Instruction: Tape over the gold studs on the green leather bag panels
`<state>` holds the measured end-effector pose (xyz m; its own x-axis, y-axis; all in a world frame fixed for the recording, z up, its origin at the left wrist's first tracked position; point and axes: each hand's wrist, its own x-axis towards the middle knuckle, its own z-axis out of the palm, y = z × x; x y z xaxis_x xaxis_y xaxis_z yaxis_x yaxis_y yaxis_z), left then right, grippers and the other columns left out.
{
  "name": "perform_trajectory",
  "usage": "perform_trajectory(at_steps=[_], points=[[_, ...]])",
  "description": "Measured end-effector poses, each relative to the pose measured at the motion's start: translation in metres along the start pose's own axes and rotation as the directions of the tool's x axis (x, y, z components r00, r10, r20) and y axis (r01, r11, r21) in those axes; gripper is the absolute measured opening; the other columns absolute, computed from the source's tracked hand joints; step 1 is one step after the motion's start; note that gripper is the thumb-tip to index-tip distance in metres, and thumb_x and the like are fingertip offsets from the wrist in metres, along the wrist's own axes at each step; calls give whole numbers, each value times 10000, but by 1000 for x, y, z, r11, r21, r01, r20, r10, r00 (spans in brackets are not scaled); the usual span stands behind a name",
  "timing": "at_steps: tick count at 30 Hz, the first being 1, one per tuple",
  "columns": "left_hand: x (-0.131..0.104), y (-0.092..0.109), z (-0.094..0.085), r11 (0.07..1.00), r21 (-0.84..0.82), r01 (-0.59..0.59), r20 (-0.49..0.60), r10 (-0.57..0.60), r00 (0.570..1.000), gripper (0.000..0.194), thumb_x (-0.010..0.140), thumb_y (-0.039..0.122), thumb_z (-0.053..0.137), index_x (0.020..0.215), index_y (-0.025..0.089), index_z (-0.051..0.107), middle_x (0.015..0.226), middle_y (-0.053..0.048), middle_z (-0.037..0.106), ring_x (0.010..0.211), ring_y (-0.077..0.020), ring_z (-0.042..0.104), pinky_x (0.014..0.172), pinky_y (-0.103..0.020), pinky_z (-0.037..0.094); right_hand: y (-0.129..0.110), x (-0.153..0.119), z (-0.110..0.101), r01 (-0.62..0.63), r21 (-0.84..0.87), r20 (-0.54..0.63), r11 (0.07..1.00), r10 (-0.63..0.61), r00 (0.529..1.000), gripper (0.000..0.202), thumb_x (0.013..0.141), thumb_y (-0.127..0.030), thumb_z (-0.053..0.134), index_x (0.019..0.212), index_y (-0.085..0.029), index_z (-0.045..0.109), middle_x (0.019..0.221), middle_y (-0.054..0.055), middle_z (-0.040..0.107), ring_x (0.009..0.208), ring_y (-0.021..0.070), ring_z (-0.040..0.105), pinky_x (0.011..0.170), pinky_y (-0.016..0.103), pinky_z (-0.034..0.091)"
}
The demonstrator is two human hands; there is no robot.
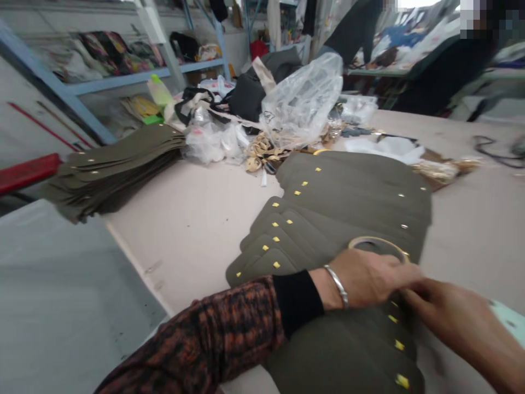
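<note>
Blue-framed shelves (118,80) stood along the back of a workroom; at the upper right, another person (353,33) leaned over a far table (369,71). Across the pale near table (197,219), dark olive panels (361,180) lay overlapping in a fanned row that ran down to the bottom edge of the view, with small yellow patches (276,265) along their edges; a thick stack of similar panels (123,158) sat at the table's left side; a clear plastic bag (305,101) rested at the back, behind the row. The person's left hand (369,276), with a silver bracelet (338,285) beyond its black cuff (301,298), was closed on the near side of a yellowish tape roll (371,239); the roll was over the panels, right of centre; the right hand (451,303), blurred, met the left at the fingertips; whether it pinched anything, I could not tell.
</note>
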<state>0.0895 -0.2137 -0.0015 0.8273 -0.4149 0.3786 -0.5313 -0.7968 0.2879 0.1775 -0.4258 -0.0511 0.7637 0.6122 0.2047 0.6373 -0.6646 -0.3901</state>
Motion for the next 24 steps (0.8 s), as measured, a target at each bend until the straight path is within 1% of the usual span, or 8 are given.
perform_trajectory(at_steps=[2,4,6,8,11,16,20,24], points=[[0,-4,-4,996,-58,68,-40,-70,997,291,985,212,347,1247,184,470,988,-9,665,902,-128,634,749,-241,522,-27,1,-15,-113,-14,77,994,113,991,184,729,-343,557,721,-280,729,637,64,712,566,264,665,497,364,454],[1,-9,-5,989,-123,81,-105,-94,990,391,989,223,370,1376,186,330,1116,-22,657,1005,-122,625,858,-244,510,-41,0,-28,-233,137,113,963,219,969,261,766,-355,555,914,-229,728,705,59,728,636,246,685,533,345,498],[1,-11,-4,983,-165,79,-147,-104,984,418,982,236,409,1384,187,309,1234,-39,613,1058,-126,617,901,-250,499,-45,-4,-39,-309,351,33,884,319,947,324,802,-396,569,1009,-182,697,775,69,735,666,218,687,531,315,518],[0,-9,-2,980,-179,93,-151,-121,981,437,966,260,458,1373,184,318,1207,-39,630,1007,-133,644,857,-245,517,-48,-10,-46,-273,502,-86,821,361,929,333,813,-415,598,1020,-168,683,810,71,733,678,196,681,539,298,529],[0,-1,-3,980,-168,108,-125,-130,984,477,952,298,494,1374,173,311,1072,-33,682,913,-139,677,777,-231,535,-61,-15,-51,-122,515,-179,848,246,953,254,826,-365,624,1001,-191,686,837,52,730,697,173,669,606,303,544],[1,5,-3,986,-159,51,-111,-69,991,483,973,345,441,1388,163,273,1052,-43,682,903,-147,682,766,-242,542,-80,-14,-49,151,255,-246,955,-87,965,166,875,-234,563,1007,-200,659,943,54,719,831,169,665,736,312,532],[-1,4,1,988,-147,50,-88,-63,994,466,981,346,416,1394,199,258,1166,-54,643,901,-139,679,782,-251,543,-81,-13,-46,222,130,-252,966,-184,950,144,894,-179,507,934,-203,643,850,33,709,763,142,655,694,272,511],[0,5,-2,987,-156,44,-79,-57,995,328,987,294,391,1299,194,372,1168,-53,639,993,-150,653,809,-252,528,-79,-11,-42,220,21,-289,975,-204,935,140,876,-160,494,859,-209,625,752,17,685,668,130,634,636,253,492]])
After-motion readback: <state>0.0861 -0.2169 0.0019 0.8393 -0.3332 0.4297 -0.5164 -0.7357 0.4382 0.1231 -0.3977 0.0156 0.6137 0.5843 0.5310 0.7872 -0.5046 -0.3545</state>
